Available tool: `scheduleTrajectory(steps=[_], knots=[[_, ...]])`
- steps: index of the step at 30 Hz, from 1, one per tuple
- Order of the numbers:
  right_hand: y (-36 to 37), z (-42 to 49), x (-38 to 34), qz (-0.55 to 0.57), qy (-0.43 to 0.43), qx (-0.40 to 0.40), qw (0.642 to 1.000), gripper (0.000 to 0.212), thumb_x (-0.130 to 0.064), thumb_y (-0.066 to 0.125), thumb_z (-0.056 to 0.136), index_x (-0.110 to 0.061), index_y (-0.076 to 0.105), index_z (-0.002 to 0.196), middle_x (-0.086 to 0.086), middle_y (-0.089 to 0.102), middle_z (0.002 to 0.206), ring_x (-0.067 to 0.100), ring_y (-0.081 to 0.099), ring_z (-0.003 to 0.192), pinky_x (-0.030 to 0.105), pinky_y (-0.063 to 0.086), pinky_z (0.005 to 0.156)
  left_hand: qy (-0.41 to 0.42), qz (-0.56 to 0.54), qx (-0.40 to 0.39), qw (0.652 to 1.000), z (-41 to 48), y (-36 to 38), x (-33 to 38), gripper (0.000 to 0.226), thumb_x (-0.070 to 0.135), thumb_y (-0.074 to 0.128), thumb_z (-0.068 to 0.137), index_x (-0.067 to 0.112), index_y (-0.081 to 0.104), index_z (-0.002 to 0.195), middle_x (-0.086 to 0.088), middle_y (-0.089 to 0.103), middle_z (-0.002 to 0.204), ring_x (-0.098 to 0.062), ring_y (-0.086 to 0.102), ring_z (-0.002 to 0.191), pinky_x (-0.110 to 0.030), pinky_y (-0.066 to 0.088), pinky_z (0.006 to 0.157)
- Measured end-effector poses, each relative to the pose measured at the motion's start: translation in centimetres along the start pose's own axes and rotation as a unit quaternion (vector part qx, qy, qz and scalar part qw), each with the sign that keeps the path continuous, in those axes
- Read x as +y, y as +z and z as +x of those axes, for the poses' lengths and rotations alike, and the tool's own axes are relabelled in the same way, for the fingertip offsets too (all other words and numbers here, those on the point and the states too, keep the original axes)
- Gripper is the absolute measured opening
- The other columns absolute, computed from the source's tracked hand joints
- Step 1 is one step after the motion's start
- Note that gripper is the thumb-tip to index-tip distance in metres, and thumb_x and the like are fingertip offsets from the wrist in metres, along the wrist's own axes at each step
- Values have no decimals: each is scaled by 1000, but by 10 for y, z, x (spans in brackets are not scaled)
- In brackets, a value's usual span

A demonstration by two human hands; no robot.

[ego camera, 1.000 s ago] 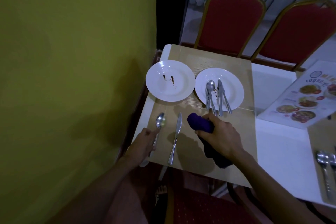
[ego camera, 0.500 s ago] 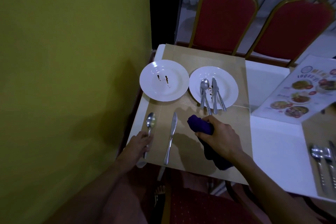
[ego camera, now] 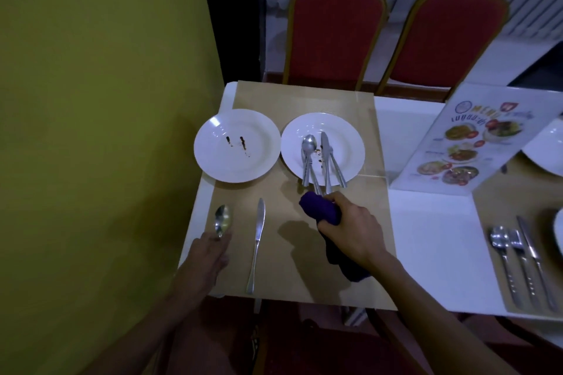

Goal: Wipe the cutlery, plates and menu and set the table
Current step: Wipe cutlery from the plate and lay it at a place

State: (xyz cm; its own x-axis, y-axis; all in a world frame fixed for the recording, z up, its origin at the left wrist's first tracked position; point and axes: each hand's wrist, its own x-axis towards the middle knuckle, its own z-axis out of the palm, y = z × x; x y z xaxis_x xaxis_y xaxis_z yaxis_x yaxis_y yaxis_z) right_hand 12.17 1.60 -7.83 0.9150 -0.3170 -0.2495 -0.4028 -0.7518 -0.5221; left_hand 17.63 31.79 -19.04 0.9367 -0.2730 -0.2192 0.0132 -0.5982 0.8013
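Note:
My left hand (ego camera: pixel 210 253) rests over the handle of a spoon (ego camera: pixel 222 219) that lies on the tan placemat (ego camera: pixel 304 100); the handle is hidden beneath it. A table knife (ego camera: pixel 257 240) lies just to the right of the spoon. My right hand (ego camera: pixel 350 231) grips a bunched purple cloth (ego camera: pixel 320 207) just in front of a white plate (ego camera: pixel 350 137) that holds several pieces of cutlery (ego camera: pixel 323 161). A second white plate (ego camera: pixel 213 167), to its left, has brown smears on it. The menu (ego camera: pixel 466 146) lies at the right.
A yellow wall (ego camera: pixel 91 100) runs close along the table's left edge. Two red chairs (ego camera: pixel 335 33) stand behind the table. At the far right lie another set of cutlery (ego camera: pixel 518 265) and a white plate (ego camera: pixel 545 149). A red seat (ego camera: pixel 304 344) sits below me.
My left hand has slid the spoon left, away from the knife, and now lies over its handle. My right hand with the cloth has barely moved.

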Motion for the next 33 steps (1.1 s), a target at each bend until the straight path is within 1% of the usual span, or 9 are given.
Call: scheduleTrajectory(steps=[3,5,8,12,16,19,23,29,33], knots=[[-9,12,12,28,32,33,999,38,-32,65,83,-32,51,119,-6,64,87,16,62,74,33,52,66,143,64,-51,986,17,20,51,32,1,61,93,17,64,121,-4,51,118,-14,58,98,-9,47,82],[-15,20,20,35,39,56,997,36,-33,64,82,-34,51,116,-8,62,84,15,59,71,29,45,60,217,117,-43,968,42,42,88,34,6,57,96,8,61,130,-6,52,121,-17,52,106,-17,45,89],[-25,30,33,49,55,78,994,36,-33,64,82,-37,51,115,-11,61,84,14,60,73,31,49,64,226,115,-31,967,87,86,143,29,15,51,100,6,62,125,-8,56,116,-22,50,108,-36,47,89],[-34,36,49,58,68,91,992,40,-33,65,84,-35,50,120,-8,63,87,14,61,73,33,52,67,158,178,-7,971,138,133,191,33,20,46,102,13,53,133,-7,53,129,-24,46,116,-39,49,91],[-43,40,67,64,79,96,990,39,-32,65,83,-35,51,119,-10,63,83,8,59,69,28,46,59,11,262,-13,965,173,153,199,41,24,51,99,6,40,135,-17,50,132,-32,45,121,-37,44,92],[-46,41,75,72,83,94,990,38,-31,65,82,-35,51,118,-10,64,83,6,59,69,27,44,58,-29,291,-26,956,186,156,191,41,17,56,96,3,39,131,-19,52,130,-34,48,121,-36,42,96],[-46,42,82,77,93,86,989,39,-30,64,81,-37,51,117,-10,66,85,9,60,71,28,46,60,-21,242,-24,970,188,156,189,40,13,57,96,1,39,130,-21,51,129,-37,52,117,-40,45,91],[-40,41,83,76,87,72,991,38,-30,65,83,-34,51,118,-10,64,82,8,58,69,25,42,57,118,384,-5,916,168,144,174,30,29,46,102,15,51,128,-12,48,124,-28,47,113,-35,49,84],[-37,38,80,72,81,57,993,39,-30,65,83,-34,50,119,-9,64,84,11,61,71,31,52,65,122,412,-7,903,156,142,173,44,46,45,99,19,49,134,-8,47,133,-28,43,121,-36,47,86]])
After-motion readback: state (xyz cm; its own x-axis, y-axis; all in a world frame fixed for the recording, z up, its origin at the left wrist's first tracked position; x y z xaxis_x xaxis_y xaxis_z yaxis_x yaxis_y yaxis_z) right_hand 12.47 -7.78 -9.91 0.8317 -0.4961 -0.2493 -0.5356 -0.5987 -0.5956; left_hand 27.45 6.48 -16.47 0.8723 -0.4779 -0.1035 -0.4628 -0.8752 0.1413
